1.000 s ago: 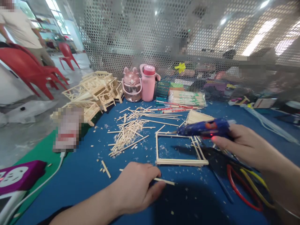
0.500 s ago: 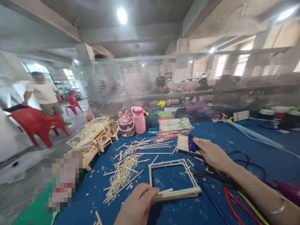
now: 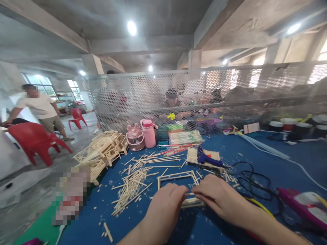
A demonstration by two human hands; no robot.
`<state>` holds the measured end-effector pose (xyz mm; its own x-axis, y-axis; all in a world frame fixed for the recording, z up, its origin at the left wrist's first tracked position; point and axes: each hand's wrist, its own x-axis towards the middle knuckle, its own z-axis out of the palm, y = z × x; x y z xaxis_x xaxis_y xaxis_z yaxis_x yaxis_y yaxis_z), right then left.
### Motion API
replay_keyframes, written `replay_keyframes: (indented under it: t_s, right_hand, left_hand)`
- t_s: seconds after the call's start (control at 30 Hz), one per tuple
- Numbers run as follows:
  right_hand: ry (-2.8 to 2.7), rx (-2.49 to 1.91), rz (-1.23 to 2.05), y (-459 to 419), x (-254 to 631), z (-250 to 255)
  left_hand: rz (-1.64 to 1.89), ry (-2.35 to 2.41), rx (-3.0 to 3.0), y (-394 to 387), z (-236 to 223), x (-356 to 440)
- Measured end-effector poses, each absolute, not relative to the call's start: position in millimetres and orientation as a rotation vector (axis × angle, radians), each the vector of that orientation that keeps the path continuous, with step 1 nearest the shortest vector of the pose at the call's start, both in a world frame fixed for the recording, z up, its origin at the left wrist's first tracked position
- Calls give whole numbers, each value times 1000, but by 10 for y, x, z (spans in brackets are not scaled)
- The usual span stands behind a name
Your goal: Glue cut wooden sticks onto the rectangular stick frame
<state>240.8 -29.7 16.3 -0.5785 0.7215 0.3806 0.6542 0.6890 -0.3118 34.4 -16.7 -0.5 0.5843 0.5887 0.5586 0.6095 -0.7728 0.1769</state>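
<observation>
A square frame of thin wooden sticks (image 3: 176,177) lies on the blue table (image 3: 143,224). My left hand (image 3: 165,207) and my right hand (image 3: 219,197) meet at its near side, fingers pinched together on a stick (image 3: 189,194) laid along that stacked edge. The blue glue gun (image 3: 208,158) rests on a flat panel of sticks (image 3: 192,156) behind the frame, with nothing holding it. Its black cord (image 3: 251,178) coils to the right.
Loose sticks (image 3: 133,187) lie scattered left of the frame. Finished stick structures (image 3: 102,151) pile up at the table's left corner. Two pink bottles (image 3: 141,136) and a packet of sticks (image 3: 185,137) stand by the mesh screen. A person stands beside red chairs (image 3: 33,139) at left.
My right hand put the glue gun down on the stick panel and came back to the frame. Both hands now pinch at the frame's near edge. The camera tilted upward.
</observation>
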Motion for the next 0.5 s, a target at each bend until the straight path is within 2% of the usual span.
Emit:
replay_keyframes:
  t_s: [0.27,0.4,0.5]
  right_hand:
    - [-2274,-1126,189,-199,2474,-136]
    - [-2207,-1124,192,-137,2548,-215]
    - [-2102,-1158,294,-64,2668,-242]
  left_hand:
    - [-909,-921,-2685,-102,-162,328]
    - [-1046,-769,-2588,-86,-85,201]
    - [-1212,-894,-2431,36,-80,-65]
